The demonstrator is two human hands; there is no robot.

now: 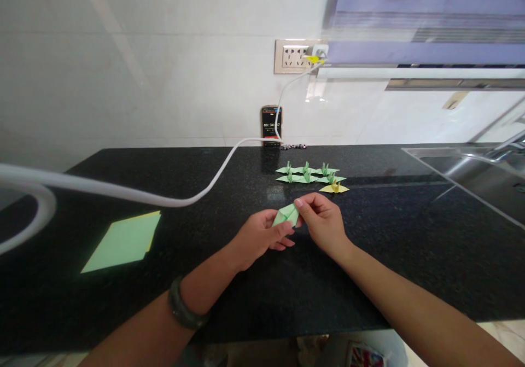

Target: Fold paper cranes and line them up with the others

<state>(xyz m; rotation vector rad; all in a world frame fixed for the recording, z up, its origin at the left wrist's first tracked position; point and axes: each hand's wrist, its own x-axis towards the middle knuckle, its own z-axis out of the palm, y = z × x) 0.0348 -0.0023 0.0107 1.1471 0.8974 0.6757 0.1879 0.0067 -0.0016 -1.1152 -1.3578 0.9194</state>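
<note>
Held between both hands above the counter is a small folded piece of light green origami paper [286, 214]. My left hand [262, 234] grips it from the left and below, thumb pressed on its lower edge. At its upper right corner, my right hand [322, 216] pinches the paper between thumb and fingers. Just beyond the hands stand several green paper cranes [307, 176] in two rows. A yellow paper crane [334, 187] sits at their near right. To the left lies a stack of green paper sheets [123, 242], with yellow edges showing beneath.
A phone [271, 126] showing a timer leans on the tiled wall. A white cable [192, 200] runs from the wall socket [295, 57] past the phone and across the left side. At right, a metal sink [488, 178] is set into the black counter [229, 307].
</note>
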